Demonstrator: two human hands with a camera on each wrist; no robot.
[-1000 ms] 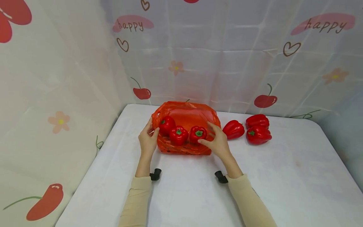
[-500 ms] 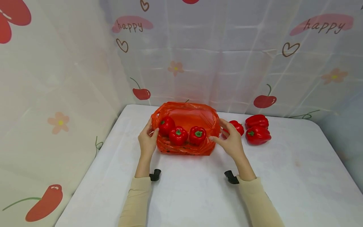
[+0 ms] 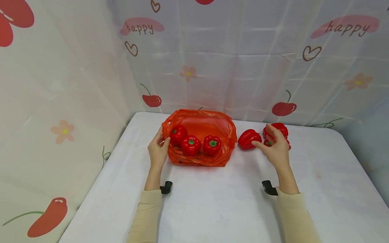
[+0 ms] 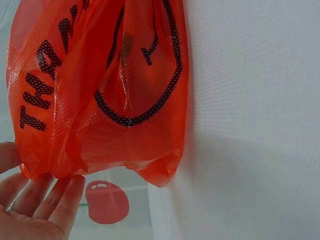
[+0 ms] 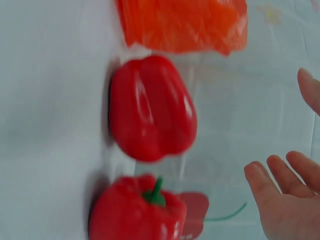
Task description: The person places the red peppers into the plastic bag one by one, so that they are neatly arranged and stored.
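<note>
An orange-red plastic bag (image 3: 225,158) lies on the table with its mouth towards me. Inside it show three red bell peppers, one at the left (image 3: 178,135), one in the middle (image 3: 191,145) and one at the right (image 3: 211,145). My left hand (image 3: 157,152) holds the bag's left edge between thumb and fingers; the left wrist view shows its fingertips (image 4: 75,185) against the plastic. My right hand (image 3: 276,150) hovers above the loose peppers, fingers spread and holding nothing. A red bell pepper (image 3: 249,139) lies left of it. Two more peppers (image 3: 281,128) are partly hidden behind that hand.
A white-covered table (image 3: 206,209) spreads under everything. Printed curtains (image 3: 212,84) with cherries and flowers stand behind the table and along its left side. Black camera mounts sit at the left wrist (image 3: 166,187) and the right wrist (image 3: 269,188).
My right hand has moved right, from beside the right pepper in the bag to above the loose peppers outside. My left hand has stayed at the bag's left edge.
</note>
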